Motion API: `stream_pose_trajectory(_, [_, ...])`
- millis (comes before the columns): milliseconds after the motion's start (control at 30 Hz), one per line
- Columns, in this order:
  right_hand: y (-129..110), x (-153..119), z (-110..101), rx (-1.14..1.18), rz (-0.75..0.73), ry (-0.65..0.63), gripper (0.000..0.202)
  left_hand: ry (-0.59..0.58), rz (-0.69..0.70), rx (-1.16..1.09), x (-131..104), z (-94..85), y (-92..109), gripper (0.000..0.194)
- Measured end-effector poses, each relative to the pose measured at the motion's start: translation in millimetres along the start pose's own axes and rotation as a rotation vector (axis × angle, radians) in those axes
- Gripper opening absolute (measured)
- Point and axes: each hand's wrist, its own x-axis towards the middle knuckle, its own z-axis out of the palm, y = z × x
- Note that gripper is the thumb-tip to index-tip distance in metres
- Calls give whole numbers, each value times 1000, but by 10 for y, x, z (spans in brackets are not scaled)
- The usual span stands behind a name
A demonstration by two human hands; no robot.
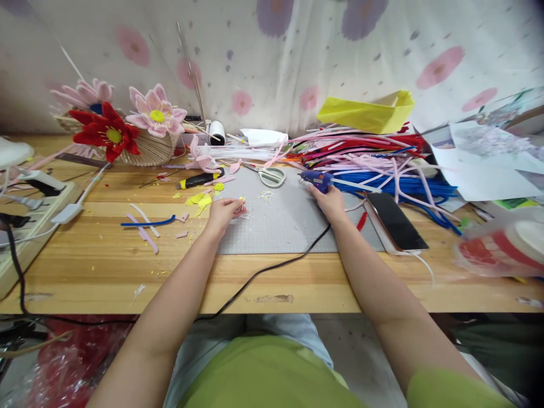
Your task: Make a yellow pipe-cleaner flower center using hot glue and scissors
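Observation:
My left hand (pixel 223 215) is closed in a pinch over the left edge of the grey cutting mat (pixel 276 235). Between its fingertips is a small piece with a yellow tip and thin white strands, mostly hidden by the fingers. A blue glue gun (pixel 319 180) is gripped in my right hand (pixel 332 203), its nozzle pointing left above the mat. Its black cord (pixel 259 273) runs down across the table's front edge. Between my hands lies a little heap of pale thin strands (pixel 266 196). Scissors (pixel 272 177) rest behind it.
Bundled fuzzy stems (pixel 374 156) fill the back right, near a phone (pixel 395 221) and a plastic-wrapped cup (pixel 501 246). Fuzzy flowers (pixel 113 133) stand back left, with a power strip (pixel 32 232) in front. Yellow scraps (pixel 199 201) and stem offcuts (pixel 147 224) lie left of the mat.

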Motion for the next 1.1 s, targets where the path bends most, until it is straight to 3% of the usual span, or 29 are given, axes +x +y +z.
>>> stream_pose_trajectory(100, [-53,-33,-18,-200,-53,-19,51,-19,3,-1,-6,-23,4,24])
stream_pose_trajectory(233, [-193,-163,-253,-501,-161,15,46,-70,10,-78,-31,-57,32,25])
stream_pose_trajectory(300, [-276,-228,-380,-583,-155,-96,41,-96,7,-112,-50,-61,51,23])
stream_pose_trajectory(400, [-439,-317,-398,-517,-172,-401,36,-129,-26,-146,-82,-50,75,18])
stream_pose_trajectory(467, [-571,-380,-249,-287,-287,-573,34,-154,-52,-167,-98,-42,82,16])
stream_pose_trajectory(567, [-764,-486,138,78,-333,-689,35,-197,-65,-178,-102,-45,70,17])
stream_pose_trajectory(667, [-907,-583,525,240,-299,-706,35,-220,-58,-180,-83,-65,40,21])
stream_pose_trajectory(767, [-975,-638,767,301,-296,-679,33,-223,-57,-182,-57,-80,15,23])
stream_pose_trajectory(1100, [-952,-644,893,515,-225,-635,29,-204,-91,-141,-58,-51,22,20])
